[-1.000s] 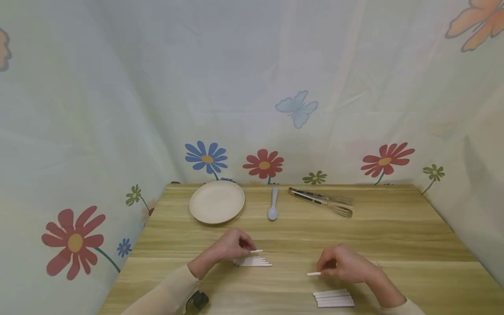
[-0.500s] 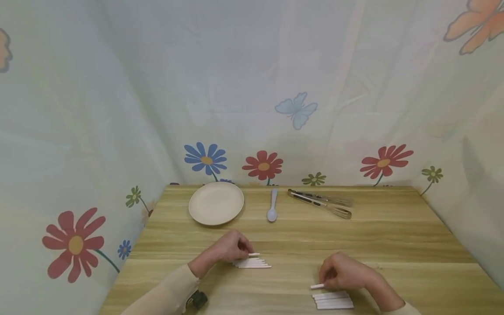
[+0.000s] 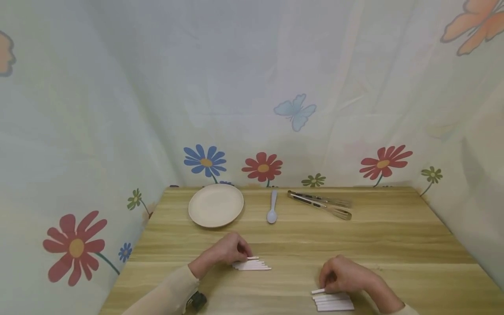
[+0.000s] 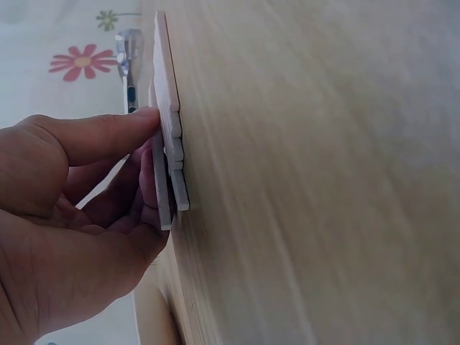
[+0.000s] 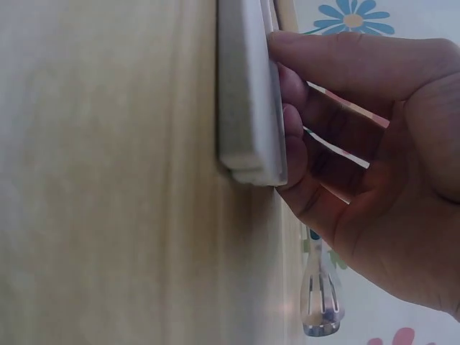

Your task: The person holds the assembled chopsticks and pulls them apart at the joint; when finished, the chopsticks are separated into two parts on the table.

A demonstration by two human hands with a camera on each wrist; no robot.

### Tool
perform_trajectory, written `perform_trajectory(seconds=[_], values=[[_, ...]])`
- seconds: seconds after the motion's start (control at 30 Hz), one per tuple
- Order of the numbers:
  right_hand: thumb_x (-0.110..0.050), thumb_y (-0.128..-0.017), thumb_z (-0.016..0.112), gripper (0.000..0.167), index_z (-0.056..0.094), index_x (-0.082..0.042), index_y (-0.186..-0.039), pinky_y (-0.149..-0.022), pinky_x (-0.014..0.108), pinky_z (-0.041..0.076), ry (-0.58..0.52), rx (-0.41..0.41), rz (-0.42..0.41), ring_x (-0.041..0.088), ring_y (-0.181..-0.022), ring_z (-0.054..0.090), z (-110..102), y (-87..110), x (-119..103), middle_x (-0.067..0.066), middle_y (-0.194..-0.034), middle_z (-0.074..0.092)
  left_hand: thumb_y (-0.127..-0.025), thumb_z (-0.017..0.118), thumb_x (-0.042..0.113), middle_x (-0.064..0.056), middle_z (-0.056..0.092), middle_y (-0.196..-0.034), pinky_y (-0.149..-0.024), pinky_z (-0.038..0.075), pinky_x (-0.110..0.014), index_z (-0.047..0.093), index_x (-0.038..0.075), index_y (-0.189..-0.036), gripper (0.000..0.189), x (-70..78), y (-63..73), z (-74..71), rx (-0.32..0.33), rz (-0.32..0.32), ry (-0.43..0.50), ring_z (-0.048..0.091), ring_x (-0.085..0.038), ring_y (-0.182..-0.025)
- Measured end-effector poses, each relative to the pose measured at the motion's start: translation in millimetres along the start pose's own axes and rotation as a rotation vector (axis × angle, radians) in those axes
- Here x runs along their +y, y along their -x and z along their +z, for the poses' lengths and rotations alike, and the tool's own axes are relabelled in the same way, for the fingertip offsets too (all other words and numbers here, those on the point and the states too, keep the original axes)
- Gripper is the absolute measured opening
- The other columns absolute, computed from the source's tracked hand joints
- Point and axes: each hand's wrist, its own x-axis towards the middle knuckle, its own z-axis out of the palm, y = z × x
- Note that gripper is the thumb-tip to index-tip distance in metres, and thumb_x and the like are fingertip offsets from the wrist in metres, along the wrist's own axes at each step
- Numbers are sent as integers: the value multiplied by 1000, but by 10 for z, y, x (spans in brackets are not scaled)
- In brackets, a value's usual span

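Note:
My left hand [image 3: 230,249] pinches a thin white stick [image 3: 253,258] between thumb and fingers. That stick lies along the far side of a row of white sticks [image 3: 253,266], whose right ends are staggered. In the left wrist view the held stick [image 4: 162,194] sits close beside the row [image 4: 167,86]. On the other side, my right hand [image 3: 346,273] pinches another white stick [image 3: 317,291] at the far side of a second, more even row [image 3: 334,303]. The right wrist view shows the thumb and fingertips at the sticks [image 5: 244,100]; whether the held one touches its neighbour I cannot tell.
A beige round plate [image 3: 215,205] is at the back left of the wooden table [image 3: 393,236]. Right of it lie a pale lavender spoon [image 3: 272,208] and metal tongs [image 3: 320,204]. A flowered curtain [image 3: 236,87] stands behind the table.
My right hand has come nearer to me, bringing its stick down against the right row. The left hand has lowered its stick slightly toward the left row.

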Motion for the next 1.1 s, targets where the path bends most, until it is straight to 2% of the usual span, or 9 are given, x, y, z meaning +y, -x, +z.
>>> perform_trajectory(seconds=[0.17,0.37,0.67,1.1], values=[[1,-67,71,21,72,-16,-78,-54,14,45,9,5,-30,-10,-64,50,10,-14,2,-9,-70,66,-78,73,-2,-5,72,-76,-60,48,-19,77,8,-84,12,-18,3,-24,-10,-16,-4,57,-2,-66],[1,-67,72,21,72,-17,-77,-54,14,44,12,-2,-21,-10,-63,49,9,-11,-7,-10,-69,64,-78,72,-1,-7,72,-76,-60,47,-18,76,6,-85,11,-10,7,-38,-14,10,3,57,-1,-66],[-1,-69,75,19,71,-17,-79,-53,14,44,15,-26,-11,-10,-62,49,5,-21,13,-15,-69,61,-78,73,0,-5,72,-76,-62,47,-18,77,7,-85,10,-6,-16,-46,-12,37,-46,56,1,-66],[0,-68,76,20,72,-17,-78,-54,13,45,20,-16,-26,-10,-63,50,11,-13,35,-14,-70,62,-75,72,-2,4,71,-74,-60,47,-18,77,9,-82,14,-34,-51,-31,5,74,-76,54,3,-64]])
